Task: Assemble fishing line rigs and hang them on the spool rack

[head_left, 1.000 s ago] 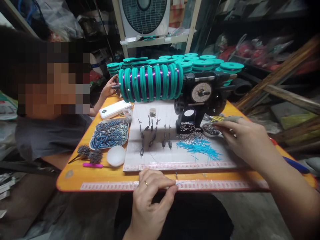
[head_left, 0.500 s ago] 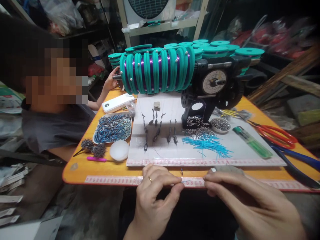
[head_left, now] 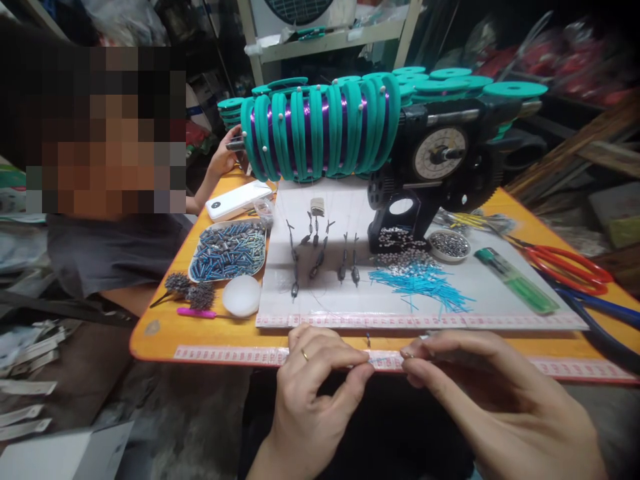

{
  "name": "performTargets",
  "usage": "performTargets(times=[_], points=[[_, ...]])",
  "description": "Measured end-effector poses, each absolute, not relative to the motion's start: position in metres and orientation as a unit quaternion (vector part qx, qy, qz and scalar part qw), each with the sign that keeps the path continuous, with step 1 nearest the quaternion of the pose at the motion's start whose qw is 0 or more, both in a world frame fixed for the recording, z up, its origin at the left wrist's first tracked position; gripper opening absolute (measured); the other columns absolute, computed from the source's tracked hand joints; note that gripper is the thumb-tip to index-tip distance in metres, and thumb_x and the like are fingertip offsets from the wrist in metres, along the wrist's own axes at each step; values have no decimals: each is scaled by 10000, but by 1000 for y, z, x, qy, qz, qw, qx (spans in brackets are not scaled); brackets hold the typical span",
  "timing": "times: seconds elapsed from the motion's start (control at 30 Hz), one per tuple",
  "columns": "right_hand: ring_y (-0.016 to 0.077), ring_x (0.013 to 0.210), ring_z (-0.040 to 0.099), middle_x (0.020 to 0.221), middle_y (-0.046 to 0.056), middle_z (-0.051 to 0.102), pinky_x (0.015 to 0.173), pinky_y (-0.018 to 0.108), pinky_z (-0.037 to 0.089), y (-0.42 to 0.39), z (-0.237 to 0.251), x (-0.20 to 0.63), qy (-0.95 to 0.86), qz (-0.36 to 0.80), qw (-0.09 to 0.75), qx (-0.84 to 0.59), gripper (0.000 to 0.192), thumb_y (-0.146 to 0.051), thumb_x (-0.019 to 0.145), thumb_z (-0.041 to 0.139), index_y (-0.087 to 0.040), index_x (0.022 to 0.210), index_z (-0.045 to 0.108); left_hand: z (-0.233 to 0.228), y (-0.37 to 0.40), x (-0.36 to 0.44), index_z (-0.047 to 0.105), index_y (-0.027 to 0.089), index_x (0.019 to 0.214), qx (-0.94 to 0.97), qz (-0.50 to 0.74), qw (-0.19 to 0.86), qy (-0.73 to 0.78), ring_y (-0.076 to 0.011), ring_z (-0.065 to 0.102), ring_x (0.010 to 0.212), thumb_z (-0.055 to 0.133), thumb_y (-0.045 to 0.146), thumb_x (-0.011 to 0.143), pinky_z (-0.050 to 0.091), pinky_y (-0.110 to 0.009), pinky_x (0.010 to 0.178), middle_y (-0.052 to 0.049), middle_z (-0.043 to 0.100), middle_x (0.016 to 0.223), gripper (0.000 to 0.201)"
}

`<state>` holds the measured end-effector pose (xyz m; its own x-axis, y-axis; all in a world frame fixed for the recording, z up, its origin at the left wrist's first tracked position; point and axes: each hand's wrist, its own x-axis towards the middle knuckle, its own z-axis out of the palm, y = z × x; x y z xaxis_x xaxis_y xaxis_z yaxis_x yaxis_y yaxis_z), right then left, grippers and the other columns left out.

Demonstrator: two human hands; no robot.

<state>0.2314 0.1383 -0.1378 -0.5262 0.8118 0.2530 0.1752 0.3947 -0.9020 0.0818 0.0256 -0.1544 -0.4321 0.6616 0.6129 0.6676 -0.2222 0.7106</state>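
Observation:
My left hand [head_left: 313, 383] sits at the near edge of the orange table [head_left: 220, 333], thumb and forefinger pinched on a thin, barely visible line. My right hand [head_left: 480, 387] is close beside it, fingertips pinched on a tiny silver bead [head_left: 406, 355]. The two pinches nearly meet over the ruler strip [head_left: 550, 367] on the table's edge. Beyond them lie a heap of blue tube pieces [head_left: 423, 283], a small dish of silver beads [head_left: 449, 245] and several dark rigged weights [head_left: 320, 257] on a white board [head_left: 495, 300].
A black line winder [head_left: 440, 167] with teal spools wound in purple line [head_left: 320, 130] stands at the back. A green lighter [head_left: 515, 288] and red scissors [head_left: 565, 263] lie right. A tray of blue sleeves [head_left: 227, 250] lies left, where another person [head_left: 100, 227] sits, a hand [head_left: 223, 160] at the winder.
My right hand left the bead dish at the right and came down to the table's near edge beside my left hand. The camera tilted slightly, uncovering the lighter and scissors.

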Motion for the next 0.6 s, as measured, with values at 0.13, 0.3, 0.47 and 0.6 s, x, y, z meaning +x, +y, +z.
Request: performTargets(times=[0.13,0.3,0.47,0.6], points=[[88,702,714,855,-1,714,676,76,583,140,-140,231,-723,510,307,-350,281,-385,761,776,-220,945,642,-154,25,82,680,163,890,-533,-574,-2,-622,-124,636,805,694,58,871,433,-303,834,10,709,812,108],[77,650,693,809,19,719,635,72,567,140,-136,226,-697,608,210,-318,294,-407,758,774,-217,973,710,-154,25,82,689,166,891,-541,-576,-17,-612,-130,639,809,703,81,878,415,-322,859,12,713,810,87],[70,681,698,756,11,713,654,50,552,137,-132,216,-713,603,235,-269,129,-334,745,782,-221,803,756,-156,24,79,709,158,964,-544,-585,-30,-600,-136,650,839,720,120,886,433,-317,861,-4,737,856,88],[67,670,700,814,-4,729,642,63,566,136,-138,218,-742,565,245,-266,153,-339,765,773,-258,895,766,-155,24,78,722,161,936,-543,-597,-33,-589,-128,646,820,722,94,879,447,-302,842,5,738,827,88]])
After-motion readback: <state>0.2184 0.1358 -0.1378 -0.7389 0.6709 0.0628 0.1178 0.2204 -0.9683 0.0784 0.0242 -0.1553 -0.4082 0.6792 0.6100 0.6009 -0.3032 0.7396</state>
